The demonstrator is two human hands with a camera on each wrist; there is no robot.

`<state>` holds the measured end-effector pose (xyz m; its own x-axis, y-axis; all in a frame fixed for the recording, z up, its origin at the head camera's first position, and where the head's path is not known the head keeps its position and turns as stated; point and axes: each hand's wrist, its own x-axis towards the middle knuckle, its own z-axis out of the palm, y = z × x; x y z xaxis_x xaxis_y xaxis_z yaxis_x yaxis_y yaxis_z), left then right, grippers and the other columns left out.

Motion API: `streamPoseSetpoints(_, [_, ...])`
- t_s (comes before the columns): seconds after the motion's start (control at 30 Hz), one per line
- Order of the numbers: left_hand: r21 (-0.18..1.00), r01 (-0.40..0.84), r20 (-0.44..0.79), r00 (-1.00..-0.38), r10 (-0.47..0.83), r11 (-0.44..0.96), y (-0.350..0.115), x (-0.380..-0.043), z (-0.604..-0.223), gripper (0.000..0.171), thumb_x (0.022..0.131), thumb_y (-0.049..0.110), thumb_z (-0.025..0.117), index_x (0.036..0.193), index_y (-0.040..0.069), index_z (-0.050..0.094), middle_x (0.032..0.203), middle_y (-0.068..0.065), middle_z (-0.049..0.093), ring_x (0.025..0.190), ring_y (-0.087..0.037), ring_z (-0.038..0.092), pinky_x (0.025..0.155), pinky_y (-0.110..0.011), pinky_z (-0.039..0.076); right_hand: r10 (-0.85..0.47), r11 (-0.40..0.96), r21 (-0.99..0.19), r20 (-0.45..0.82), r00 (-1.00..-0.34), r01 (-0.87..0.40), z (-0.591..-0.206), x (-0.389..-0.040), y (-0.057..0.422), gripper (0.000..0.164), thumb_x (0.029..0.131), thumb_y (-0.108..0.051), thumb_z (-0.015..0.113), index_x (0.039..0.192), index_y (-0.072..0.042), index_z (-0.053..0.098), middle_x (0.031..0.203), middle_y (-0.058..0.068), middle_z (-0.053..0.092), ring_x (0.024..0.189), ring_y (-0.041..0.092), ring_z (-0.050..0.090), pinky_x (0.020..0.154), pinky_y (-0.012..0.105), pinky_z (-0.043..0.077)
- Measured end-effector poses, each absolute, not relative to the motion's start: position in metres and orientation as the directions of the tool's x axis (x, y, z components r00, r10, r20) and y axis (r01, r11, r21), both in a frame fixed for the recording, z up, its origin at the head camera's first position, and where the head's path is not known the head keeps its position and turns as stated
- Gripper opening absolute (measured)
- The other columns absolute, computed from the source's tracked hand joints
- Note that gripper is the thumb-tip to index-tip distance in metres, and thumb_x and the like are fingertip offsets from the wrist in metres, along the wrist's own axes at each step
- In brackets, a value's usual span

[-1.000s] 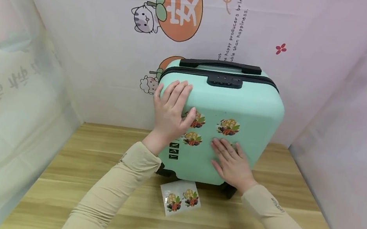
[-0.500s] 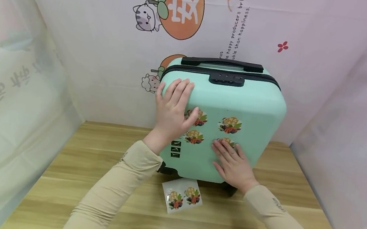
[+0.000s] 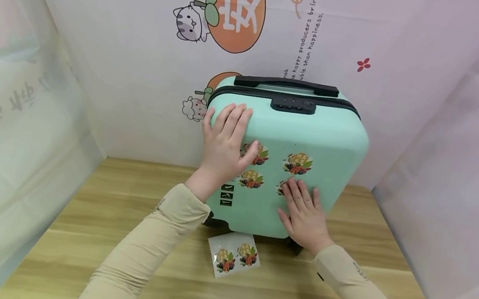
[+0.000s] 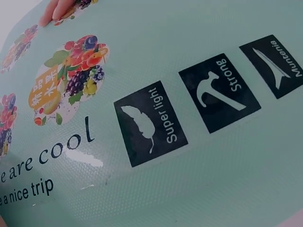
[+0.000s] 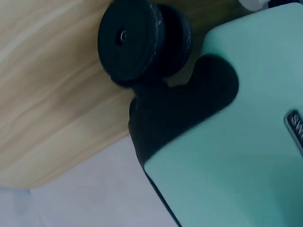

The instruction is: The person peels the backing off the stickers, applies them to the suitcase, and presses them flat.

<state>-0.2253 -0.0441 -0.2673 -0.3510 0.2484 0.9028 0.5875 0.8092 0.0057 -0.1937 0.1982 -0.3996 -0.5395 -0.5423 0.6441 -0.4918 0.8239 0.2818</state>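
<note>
A mint-green suitcase (image 3: 316, 135) stands upright, with several round fruit stickers on its front. My left hand (image 3: 223, 147) rests on the upper left of the case, fingers extended, partly covering the upper left sticker (image 3: 260, 156). Flat against the front, my right hand (image 3: 304, 213) touches the lower right sticker (image 3: 281, 187) and hides most of it. A sheet (image 3: 225, 243) bearing two more stickers lies on the table below. The left wrist view shows a fruit sticker (image 4: 75, 78) close up, plus fingertips (image 4: 59, 12) on another. Neither hand holds anything.
Black wheels (image 5: 130, 40) carry the suitcase on the wooden table (image 3: 148, 265). Its black handle (image 3: 286, 84) and combination lock (image 3: 293, 106) are at the top. Printed black squares (image 4: 150, 124) mark the lower left front. Pale cloth (image 3: 122, 65) hangs behind and at both sides.
My right hand's fingers have shifted slightly right and turned more upright, so the left edge of the lower right sticker shows. My left hand stays in place on the suitcase.
</note>
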Motion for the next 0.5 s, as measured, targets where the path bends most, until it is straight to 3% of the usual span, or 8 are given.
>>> streamPoseSetpoints(0.5, [-0.022, 0.584, 0.903, -0.336, 0.266, 0.812, -0.046, -0.229, -0.268, 0.054, 0.090, 0.035, 0.049, 0.135, 0.006, 0.047, 0.136, -0.011, 0.049, 0.130, -0.028, 0.037, 0.111, -0.057, 0.018, -0.565, 0.807, 0.210, 0.551, -0.615, -0.552, -0.441, -0.174, 0.192, 0.056, 0.102, -0.044, 0.007, 0.152, -0.021, -0.008, 0.158, -0.006, -0.015, 0.145, 0.013, -0.015, 0.118, 0.037, -0.013])
